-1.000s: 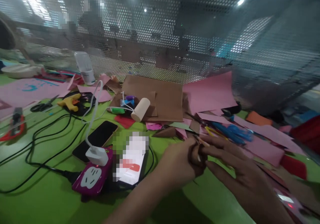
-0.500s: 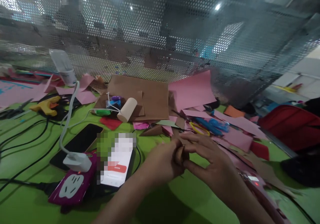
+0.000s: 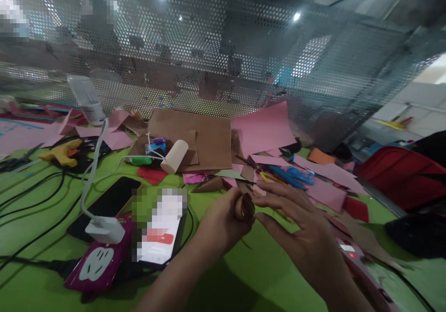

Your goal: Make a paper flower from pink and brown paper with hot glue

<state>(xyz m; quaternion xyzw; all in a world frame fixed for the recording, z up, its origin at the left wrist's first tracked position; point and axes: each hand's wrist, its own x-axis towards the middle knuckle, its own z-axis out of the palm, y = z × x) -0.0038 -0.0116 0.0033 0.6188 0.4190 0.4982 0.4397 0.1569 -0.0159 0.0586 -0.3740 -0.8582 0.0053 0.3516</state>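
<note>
A small roll of brown paper (image 3: 246, 207) is curled in my left hand (image 3: 223, 219), its round hollow end facing right. My left fingers are wrapped around it, and most of the roll is hidden inside the hand. Just to the right hovers my right hand (image 3: 296, 228), thumb and fingers apart with nothing between them. Its fingertips are close to the roll's open end; whether one still touches it I cannot tell. Beyond the hands lie a folded brown paper piece (image 3: 208, 185) and yellow-handled scissors (image 3: 266, 176).
At left, a phone with a lit screen (image 3: 160, 233), a dark phone (image 3: 109, 205) and a purple power strip (image 3: 99, 265) with a white charger. A beige paper tube (image 3: 175, 156), brown cardboard (image 3: 212, 140), a yellow glue gun (image 3: 62, 153) and pink paper (image 3: 265, 131) lie farther back.
My right fingers have drawn back slightly from the roll, and its hollow end now shows. My left hand keeps its hold. The view has shifted a little.
</note>
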